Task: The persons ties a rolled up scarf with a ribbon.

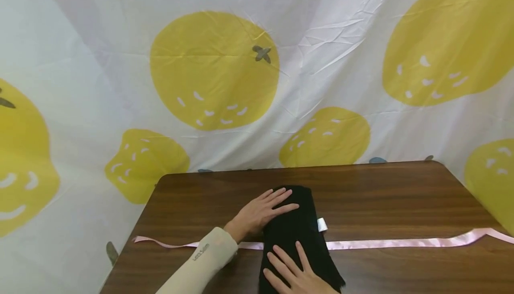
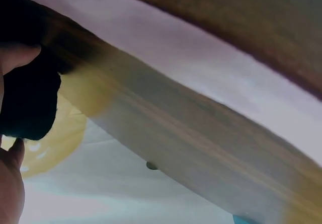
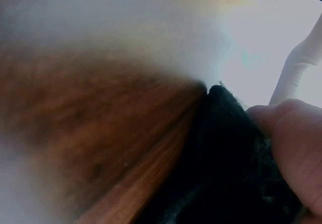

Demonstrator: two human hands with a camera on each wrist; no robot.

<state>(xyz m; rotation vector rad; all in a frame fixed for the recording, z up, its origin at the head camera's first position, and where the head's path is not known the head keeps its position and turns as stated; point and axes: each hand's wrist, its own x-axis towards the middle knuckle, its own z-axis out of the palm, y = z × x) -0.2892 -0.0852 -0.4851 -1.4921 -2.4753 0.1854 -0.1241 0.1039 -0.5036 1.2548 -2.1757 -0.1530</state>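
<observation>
A folded black cloth [image 1: 295, 227] lies lengthwise on the wooden table, with a small white tag [image 1: 322, 225] sticking out of its right edge. My left hand [image 1: 263, 209] rests on its far part, fingers spread and nearly straight. Lower down, my right hand [image 1: 299, 274] lies on the near part with its fingers extended. Under the cloth runs a pink ribbon [image 1: 385, 243], showing on both sides of it. In the left wrist view the cloth [image 2: 30, 98] appears beside the fingers; the right wrist view shows the cloth [image 3: 221, 168] against the right hand [image 3: 297, 148].
The brown wooden table [image 1: 385, 200] has rounded far corners. Behind it hangs a white curtain [image 1: 321, 75] printed with yellow fruit. The ribbon's left end curls near the table's left edge, and its right part runs out of view.
</observation>
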